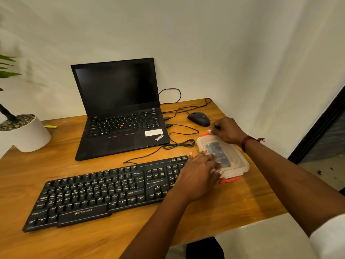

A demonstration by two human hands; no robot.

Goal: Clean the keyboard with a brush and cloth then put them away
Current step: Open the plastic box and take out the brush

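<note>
Clear box [237, 156] beside ZEBRONICS keyboard [97, 191] is pressed by flat left hand [197, 172]; orange latch [205, 135] is pinched by right hand [225, 130].

keyboard [97, 191]: black, full-size, yellowish legends, "zebronics" on the front edge. lies flat on the desk [233, 202], skewed, left end nearer the camera, cable leaving the back edge. storage box [237, 159]: translucent plastic, lid on, an orange latch at each short end, flat on the desk just beside the keyboard's right end. dark contents show through the lid; can't tell brush from cloth.
</note>
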